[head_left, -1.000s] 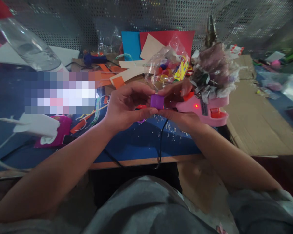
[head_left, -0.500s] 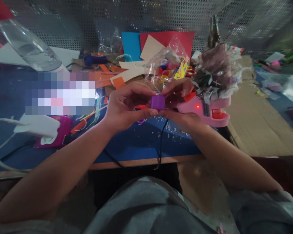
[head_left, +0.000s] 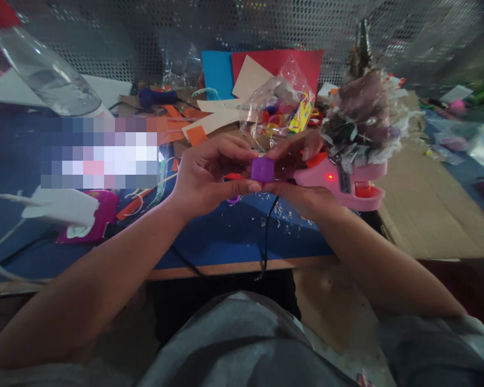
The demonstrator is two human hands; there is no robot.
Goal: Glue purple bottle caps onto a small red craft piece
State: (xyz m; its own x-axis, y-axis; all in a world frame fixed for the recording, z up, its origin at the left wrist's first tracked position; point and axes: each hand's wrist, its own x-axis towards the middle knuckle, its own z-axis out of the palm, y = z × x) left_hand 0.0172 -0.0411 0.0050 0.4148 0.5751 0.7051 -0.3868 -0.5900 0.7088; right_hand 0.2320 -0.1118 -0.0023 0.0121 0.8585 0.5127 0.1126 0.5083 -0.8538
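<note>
Before me, a small purple plastic piece (head_left: 262, 169), cap-like in shape, is pinched at its left side by the thumb and fingers of my left hand (head_left: 210, 174). My right hand (head_left: 302, 177) grips the same piece from the right with its fingertips. A pink hot glue gun (head_left: 347, 185) with a lit red lamp lies against my right hand, its handle running into the palm and its orange trigger (head_left: 318, 160) by the fingers. A clump of film and shreds (head_left: 365, 115) surrounds its upper part, with a metal tip (head_left: 362, 45) above. My fingers partly hide the handle.
Behind the hands sits a clear bag (head_left: 274, 110) of colourful caps. A clear bottle (head_left: 52, 75) leans at upper left, above a magenta power strip (head_left: 108, 209) with a white plug. Cardboard (head_left: 435, 215) lies right. A black cord (head_left: 267, 236) hangs over the table edge (head_left: 234, 270).
The glue gun has shifted slightly right with its clump and tip. The purple piece has turned a little and moved slightly right; both hands keep their hold.
</note>
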